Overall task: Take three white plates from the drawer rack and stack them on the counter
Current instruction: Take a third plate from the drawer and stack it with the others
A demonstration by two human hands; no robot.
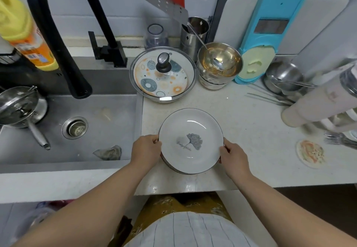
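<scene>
A stack of white plates (191, 127) with thin dark rims sits on the pale counter (251, 131) near its front edge. The top plate has a grey ginkgo-leaf print in its middle. Rims of lower plates show beneath it at the lower left. My left hand (146, 150) grips the stack's left rim, thumb on top. My right hand (232, 157) grips the right rim the same way. The drawer rack is out of view.
A glass-lidded patterned bowl (163, 74) stands just behind the plates, a steel bowl with a ladle (220, 63) to its right. The sink (77, 127) with a black tap lies left. Forks (340, 139), a coaster (310, 153) and bottles are at the right.
</scene>
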